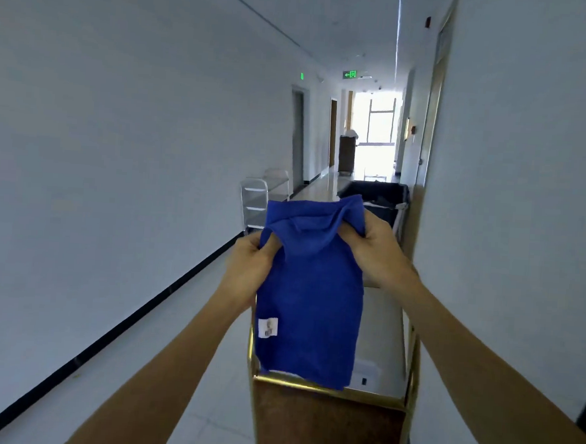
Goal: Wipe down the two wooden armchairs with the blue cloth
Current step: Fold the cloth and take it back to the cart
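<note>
A blue cloth point(311, 291) with a small white label near its lower left corner hangs in front of me. My left hand point(247, 270) grips its upper left edge. My right hand point(375, 254) grips its upper right edge, where the fabric bunches. The cloth dangles over the top of a housekeeping cart point(329, 392). No wooden armchair is in view.
I stand in a long white corridor. The brown cart with brass edges is right below me, against the right wall. A dark linen bin point(375, 196) sits beyond it. A white shelf trolley point(262, 199) stands by the left wall. Another cart point(347, 153) is far down.
</note>
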### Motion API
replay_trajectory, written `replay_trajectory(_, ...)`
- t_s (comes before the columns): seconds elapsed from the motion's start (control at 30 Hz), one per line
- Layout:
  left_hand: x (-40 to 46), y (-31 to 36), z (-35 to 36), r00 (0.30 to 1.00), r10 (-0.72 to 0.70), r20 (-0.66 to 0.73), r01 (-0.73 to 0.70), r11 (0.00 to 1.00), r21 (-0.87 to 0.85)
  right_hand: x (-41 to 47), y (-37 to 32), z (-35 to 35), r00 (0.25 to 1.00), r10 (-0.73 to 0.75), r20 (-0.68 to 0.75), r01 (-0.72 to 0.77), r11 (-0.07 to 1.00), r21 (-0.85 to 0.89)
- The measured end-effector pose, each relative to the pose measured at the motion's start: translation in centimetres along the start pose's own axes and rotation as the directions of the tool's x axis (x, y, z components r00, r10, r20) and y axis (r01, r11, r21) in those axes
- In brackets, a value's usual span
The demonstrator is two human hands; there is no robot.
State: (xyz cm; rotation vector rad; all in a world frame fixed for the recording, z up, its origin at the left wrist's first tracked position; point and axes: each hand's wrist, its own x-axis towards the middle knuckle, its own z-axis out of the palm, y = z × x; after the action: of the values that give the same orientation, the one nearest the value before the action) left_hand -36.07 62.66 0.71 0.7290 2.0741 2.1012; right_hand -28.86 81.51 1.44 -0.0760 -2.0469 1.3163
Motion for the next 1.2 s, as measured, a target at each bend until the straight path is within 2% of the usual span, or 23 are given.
replay_trajectory(0.23, 8.6, -2.1, 1.1, 0.991, -0.083, 0.103, 0.088, 0.995, -0.045, 6.2, 3.2, 1.3, 0.994, 0.035, -0.107, -0.056, 0.977, -0.206)
replay_trajectory(0.33, 11.0, -3.9, 1.2, 0.984, -0.125, 0.127, 0.125, 0.992, 0.009, 7.4, 5.5, 1.8, 0.992, 0.072, -0.105, -0.1, 0.95, -0.296)
replay_trajectory(0.4, 12.2, -5.1, 1.4, 0.979, -0.144, 0.142, 0.128, 0.985, 0.116, 7.5, 7.1, 2.0, 0.989, 0.11, -0.094, -0.137, 0.925, -0.353)
replay_trajectory(0.47, 13.1, -6.4, 1.5, 0.981, -0.087, 0.176, 0.028, 0.949, 0.313, 7.2, 8.5, 2.0, 0.988, 0.147, -0.051, -0.155, 0.908, -0.389)
replay_trajectory(0.57, 13.8, -7.9, 1.6, 0.974, -0.011, 0.227, -0.123, 0.815, 0.567, 6.6, 9.7, 1.7, 0.976, 0.216, 0.025, -0.176, 0.852, -0.493)
replay_trajectory(0.7, 15.0, -10.1, 0.9, 0.955, -0.021, 0.295, -0.213, 0.644, 0.735, 6.1, 10.6, 1.5, 0.953, 0.286, 0.102, -0.17, 0.78, -0.602)
replay_trajectory(0.8, 15.0, -10.9, 0.3, 0.946, -0.082, 0.312, -0.187, 0.648, 0.739, 5.6, 10.7, 1.4, 0.934, 0.319, 0.163, -0.174, 0.801, -0.573)
replay_trajectory(0.97, 13.9, -10.8, 0.2, 0.907, 0.09, 0.412, -0.357, 0.683, 0.637, 5.3, 10.2, 1.5, 0.912, 0.297, 0.284, -0.078, 0.803, -0.59)
replay_trajectory(1.07, 13.1, -10.4, 0.8, 0.864, 0.161, 0.477, -0.442, 0.697, 0.565, 5.2, 9.8, 2.3, 0.87, 0.38, 0.315, -0.121, 0.782, -0.611)
replay_trajectory(1.13, 12.7, -10.4, 1.2, 0.825, 0.134, 0.548, -0.478, 0.684, 0.552, 5.0, 9.8, 2.7, 0.826, 0.436, 0.359, -0.132, 0.768, -0.627)
replay_trajectory(1.2, 12.2, -10.8, 1.4, 0.787, 0.033, 0.617, -0.477, 0.667, 0.573, 4.8, 10.0, 2.9, 0.791, 0.475, 0.385, -0.126, 0.743, -0.657)
